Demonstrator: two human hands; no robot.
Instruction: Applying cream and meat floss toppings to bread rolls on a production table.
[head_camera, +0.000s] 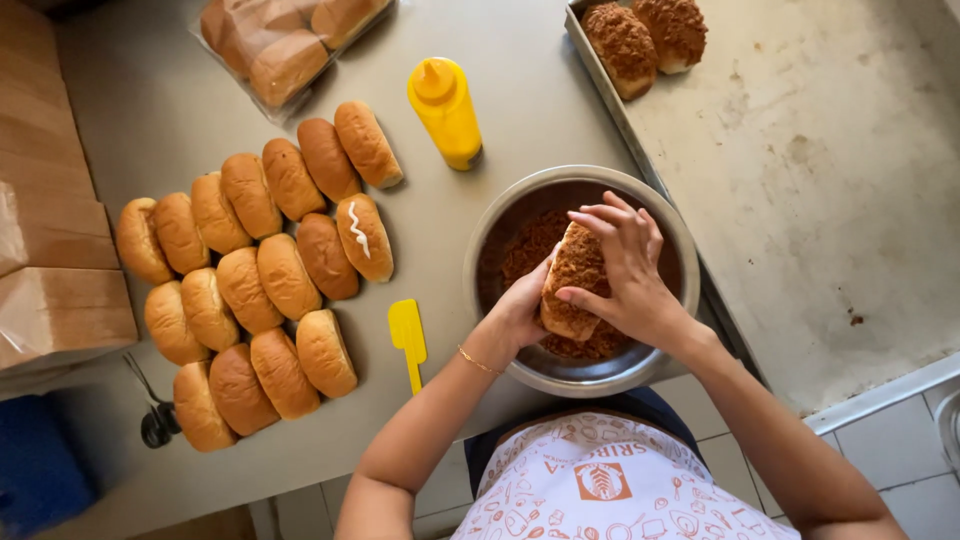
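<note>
Bread roll (572, 285): oblong, golden-brown, its upper face thickly coated with reddish-brown shredded topping, a strip of bare crust showing along its near end. It was held tilted, long axis running roughly away from the person, above the middle of the bowl. The left hand (520, 305) cupped it from the left and beneath; the right hand (625, 270) lay over its right side, fingertips pressed on the coated top.

Metal bowl (590, 375): round, steel, shiny rim, standing on the grey worktop directly before the person. Its inside held a loose heap of the same reddish-brown shredded topping (525, 250), spread over the bottom and left wall.
</note>
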